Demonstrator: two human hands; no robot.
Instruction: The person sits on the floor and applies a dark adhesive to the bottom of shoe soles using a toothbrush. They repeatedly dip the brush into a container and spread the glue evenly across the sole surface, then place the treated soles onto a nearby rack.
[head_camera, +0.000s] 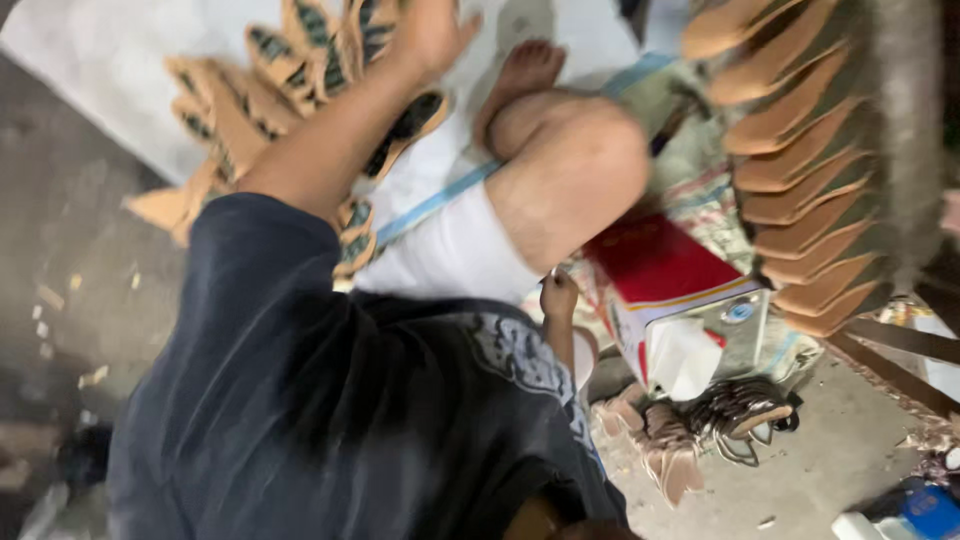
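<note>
Left hand (430, 35) stretched out, fingers spread flat, grip wide, over fanned tan cardboard-like shoe insoles with dark patterned tops (300, 60) on white floor sheet (100, 60). Insoles look light, thin, bendy; pinch at an edge. Right hand (558, 297) loosely curled near red-and-white carton (670, 290), grip state unclear.

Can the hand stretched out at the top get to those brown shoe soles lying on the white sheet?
Probably yes. The left hand is already over the fanned brown soles on the white sheet, with nothing between them. The picture is blurred, so I cannot tell whether it actually touches one.
</note>
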